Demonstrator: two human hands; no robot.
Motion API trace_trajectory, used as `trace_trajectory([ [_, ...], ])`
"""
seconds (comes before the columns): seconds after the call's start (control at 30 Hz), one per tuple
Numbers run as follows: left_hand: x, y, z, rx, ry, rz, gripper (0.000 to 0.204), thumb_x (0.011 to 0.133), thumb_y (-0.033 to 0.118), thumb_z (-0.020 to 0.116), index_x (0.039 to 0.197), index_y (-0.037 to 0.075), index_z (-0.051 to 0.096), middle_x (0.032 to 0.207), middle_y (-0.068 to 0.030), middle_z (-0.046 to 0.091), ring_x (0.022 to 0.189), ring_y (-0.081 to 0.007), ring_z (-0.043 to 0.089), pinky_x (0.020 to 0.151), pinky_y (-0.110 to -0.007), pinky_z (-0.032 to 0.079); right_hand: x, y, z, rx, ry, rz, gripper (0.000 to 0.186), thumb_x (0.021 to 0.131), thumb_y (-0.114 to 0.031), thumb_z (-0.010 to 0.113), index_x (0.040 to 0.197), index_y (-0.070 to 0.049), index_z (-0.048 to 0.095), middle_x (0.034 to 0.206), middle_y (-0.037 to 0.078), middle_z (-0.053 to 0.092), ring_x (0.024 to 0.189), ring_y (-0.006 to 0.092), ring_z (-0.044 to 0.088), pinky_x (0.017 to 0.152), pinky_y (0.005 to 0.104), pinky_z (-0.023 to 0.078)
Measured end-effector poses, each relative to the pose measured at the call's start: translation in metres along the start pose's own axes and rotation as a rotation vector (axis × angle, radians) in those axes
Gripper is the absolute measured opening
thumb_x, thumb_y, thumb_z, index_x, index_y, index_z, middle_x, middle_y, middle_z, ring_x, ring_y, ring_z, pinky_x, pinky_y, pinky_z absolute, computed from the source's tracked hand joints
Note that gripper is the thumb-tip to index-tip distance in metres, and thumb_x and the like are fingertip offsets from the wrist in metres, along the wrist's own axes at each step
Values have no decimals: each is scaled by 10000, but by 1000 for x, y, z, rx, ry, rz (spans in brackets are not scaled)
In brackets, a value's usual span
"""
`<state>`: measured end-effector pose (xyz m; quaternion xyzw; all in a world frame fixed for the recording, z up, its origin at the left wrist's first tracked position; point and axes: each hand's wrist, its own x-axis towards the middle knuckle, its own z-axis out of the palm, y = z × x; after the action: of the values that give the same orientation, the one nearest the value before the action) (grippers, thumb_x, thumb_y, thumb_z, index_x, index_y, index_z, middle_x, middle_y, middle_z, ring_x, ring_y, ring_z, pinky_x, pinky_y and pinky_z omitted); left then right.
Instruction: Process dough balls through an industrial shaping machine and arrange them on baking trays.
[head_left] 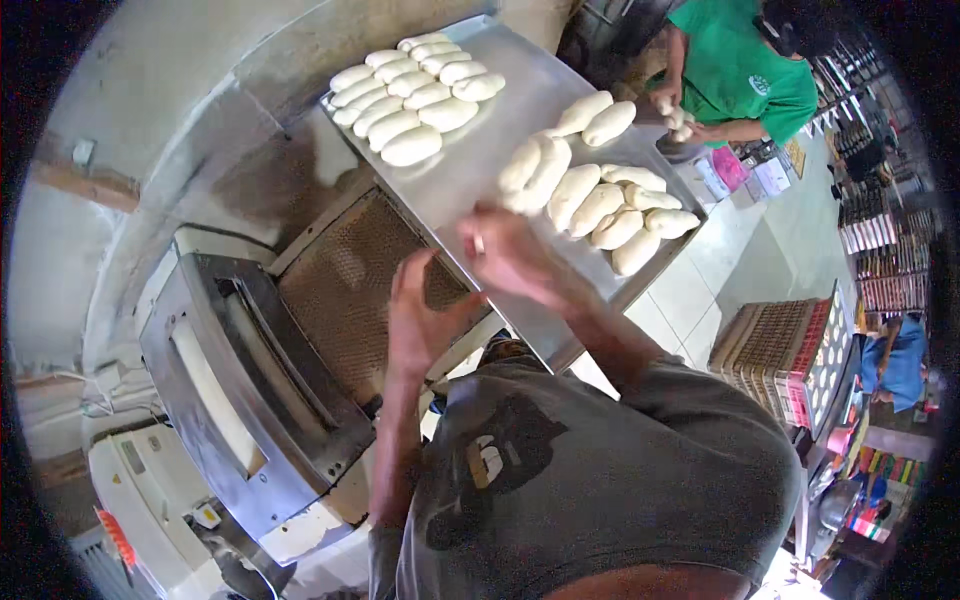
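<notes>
My left hand (pixel 425 310) is held over the near edge of the steel table, beside the machine. Its thumb and fingers are apart and curved, with nothing between them. Just right of it, my right hand (pixel 500 250) is over the tabletop, its fingers curled and smeared by motion. A small pale spot shows at those fingers; I cannot make out whether it is dough. Closest to the right hand are two plump dough rolls (pixel 535 172), apart from it. More dough rolls (pixel 598 208) lie beyond them to the right. At the far left of the steel table (pixel 460 190), rows of dough rolls (pixel 405 95) sit close together.
A dough roller machine (pixel 255 390) with a textured feed bed (pixel 350 290) stands at my left. Across the table, a person in a green shirt (pixel 745 75) holds dough pieces. Stacked crates (pixel 765 350) and a tray of small round pieces (pixel 828 360) are on the right.
</notes>
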<state>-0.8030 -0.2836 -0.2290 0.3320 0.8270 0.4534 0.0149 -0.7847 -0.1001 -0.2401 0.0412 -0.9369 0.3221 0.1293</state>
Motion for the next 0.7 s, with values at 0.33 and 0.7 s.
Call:
trace_trajectory([
  [0.33,-12,1,27,-839,-380,-415,530,816,-6,594,1309,24,402,1031,-117,531,889,-175,538,746,-267,497,-19,83,-76,455,187,356,395,828,-164,653,1182,-87,496,1077,100,537,800,230,560,730,353,498],
  [0.7,-43,-19,66,-515,-610,-689,572,833,155,649,1312,-15,388,1117,-164,565,871,-211,585,711,-257,494,15,56,-16,38,-12,233,175,699,67,594,815,-57,550,840,44,596,753,189,573,706,320,473],
])
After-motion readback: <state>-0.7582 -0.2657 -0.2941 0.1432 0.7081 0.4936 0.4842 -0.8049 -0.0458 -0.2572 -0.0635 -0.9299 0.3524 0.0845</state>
